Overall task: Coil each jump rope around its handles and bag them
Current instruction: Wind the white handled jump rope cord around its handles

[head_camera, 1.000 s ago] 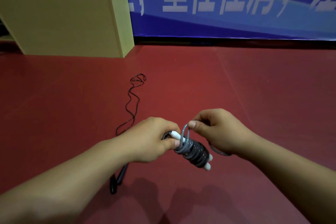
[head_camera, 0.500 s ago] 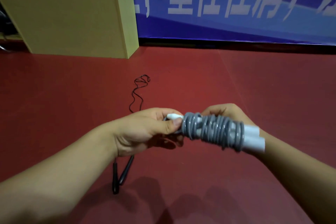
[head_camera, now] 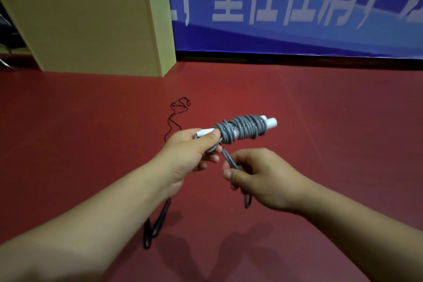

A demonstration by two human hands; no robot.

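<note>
Both hands work above the red floor (head_camera: 320, 121). Left hand (head_camera: 190, 151) grips the near end of the white handles (head_camera: 271, 122), thumb pressed on top, so the bundle points up and away to the right. Right hand (head_camera: 258, 175), just below and right of the left, pinches the loose tail of the grey jump rope (head_camera: 242, 130) between thumb and curled fingers; a short loop of it hangs beneath that hand.

Far beyond the hands a blue banner (head_camera: 297, 7) with large white characters covers the wall. Beyond and left of the left hand stands a pale wooden box (head_camera: 91, 30) on the floor.

Grey cord is wound in tight turns around the paired handles between the left thumb and the free white tips.

A black jump rope (head_camera: 158, 222) lies on the floor under the left forearm, its two handles side by side below the wrist and its thin cord trailing away past the left hand to a small tangle.
</note>
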